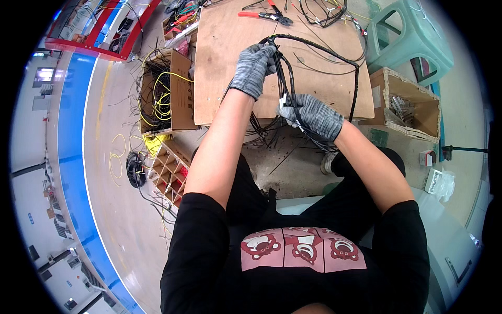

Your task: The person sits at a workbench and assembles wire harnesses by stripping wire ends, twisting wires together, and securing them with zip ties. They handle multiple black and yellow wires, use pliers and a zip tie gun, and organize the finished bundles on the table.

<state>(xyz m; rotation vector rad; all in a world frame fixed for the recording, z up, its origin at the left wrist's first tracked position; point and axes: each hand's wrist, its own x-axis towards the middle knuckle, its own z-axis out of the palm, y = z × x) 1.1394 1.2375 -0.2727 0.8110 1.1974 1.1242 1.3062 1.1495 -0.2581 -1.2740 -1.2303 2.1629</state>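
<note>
A: Where's the harness (314, 57)?
B: Looped over the counter (230, 47). My left hand (254, 67) has its grip closed around the top; my right hand (311, 116) pinches the lower strands.
A: I'd keep it taut, I think.

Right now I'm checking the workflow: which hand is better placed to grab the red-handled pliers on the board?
Probably the left hand: it grips the black wire harness higher up, nearer the red-handled pliers. The right hand holds the bundle low at the wooden board's near edge.
</note>
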